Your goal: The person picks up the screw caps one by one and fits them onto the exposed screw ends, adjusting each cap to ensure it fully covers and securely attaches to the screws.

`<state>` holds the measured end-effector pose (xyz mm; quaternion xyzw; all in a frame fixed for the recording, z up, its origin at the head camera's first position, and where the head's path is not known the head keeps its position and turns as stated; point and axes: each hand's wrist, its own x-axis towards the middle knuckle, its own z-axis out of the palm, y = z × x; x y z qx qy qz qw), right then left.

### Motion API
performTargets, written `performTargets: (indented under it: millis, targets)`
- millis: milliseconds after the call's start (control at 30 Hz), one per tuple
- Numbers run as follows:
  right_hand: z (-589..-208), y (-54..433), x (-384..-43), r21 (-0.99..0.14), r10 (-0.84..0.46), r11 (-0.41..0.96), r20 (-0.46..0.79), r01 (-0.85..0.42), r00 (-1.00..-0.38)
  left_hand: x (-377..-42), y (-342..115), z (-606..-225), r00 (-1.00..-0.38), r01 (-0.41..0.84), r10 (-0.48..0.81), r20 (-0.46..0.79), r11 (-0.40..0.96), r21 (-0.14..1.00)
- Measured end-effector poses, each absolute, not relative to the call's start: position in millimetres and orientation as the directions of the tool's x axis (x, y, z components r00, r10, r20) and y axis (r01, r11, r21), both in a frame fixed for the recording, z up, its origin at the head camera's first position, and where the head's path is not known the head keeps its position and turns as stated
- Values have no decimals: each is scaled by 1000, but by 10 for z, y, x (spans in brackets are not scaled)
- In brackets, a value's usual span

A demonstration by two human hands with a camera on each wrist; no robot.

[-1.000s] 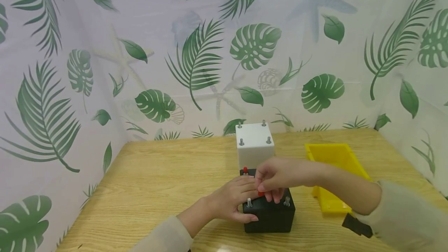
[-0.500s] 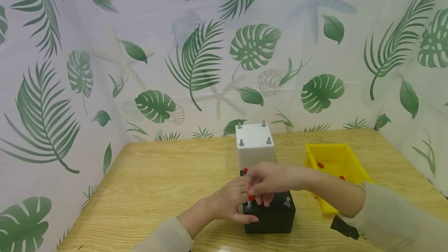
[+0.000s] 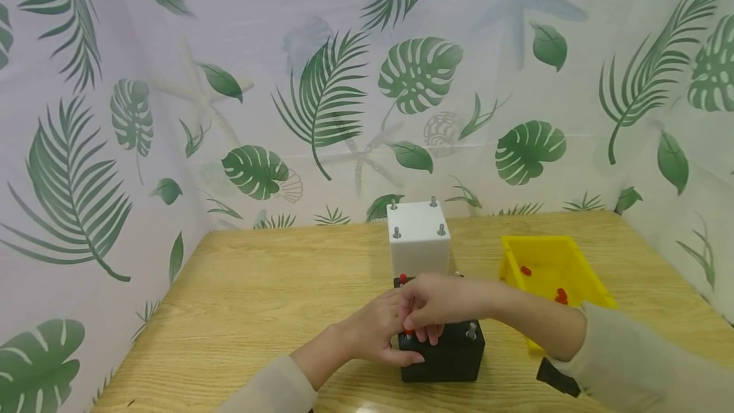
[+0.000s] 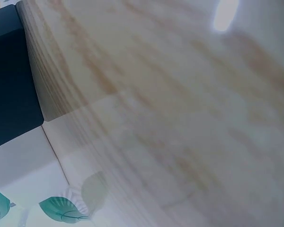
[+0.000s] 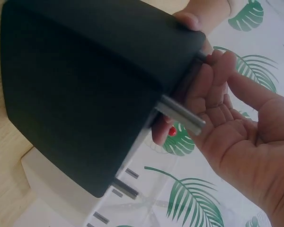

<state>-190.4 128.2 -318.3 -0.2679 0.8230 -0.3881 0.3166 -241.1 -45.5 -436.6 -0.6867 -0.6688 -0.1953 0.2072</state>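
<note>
The grip of our right hand [image 3: 429, 303] pinches a red cap [image 3: 409, 331] at the black block [image 3: 441, 360]'s near-left bolt [image 5: 201, 56]. Our left hand [image 3: 378, 329] rests on that block, thumb apart from its straight fingers. The block stands on the desk [image 3: 287, 279], before the white block [image 3: 421, 257].

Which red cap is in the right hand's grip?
The red cap at the near-left corner of the black block, pinched by the right hand; another tops the far-left corner, others lie in the yellow bin.
</note>
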Motion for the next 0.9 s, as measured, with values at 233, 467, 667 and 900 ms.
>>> performTargets:
  millis: [233, 467, 667, 900]
  targets:
    - [-3238, 1266, -1905, -791, -667, 573, -300, -213, -682, -2408, -443, -4376, 31, 1000, 830, 556, -26, -16]
    - [-3247, 1259, -1906, -789, -667, 571, -282, -229, -690, -2404, -445, -4370, 20, 1000, 833, 554, -27, 4]
    - [-3247, 1262, -1903, -787, -664, 572, -276, -234, -695, -2407, -449, -4365, 9, 1000, 836, 548, -19, 12]
    - [-3177, 1328, -1903, -783, -672, 561, -242, -268, -699, -2408, -451, -4368, 59, 997, 825, 561, -21, -74]
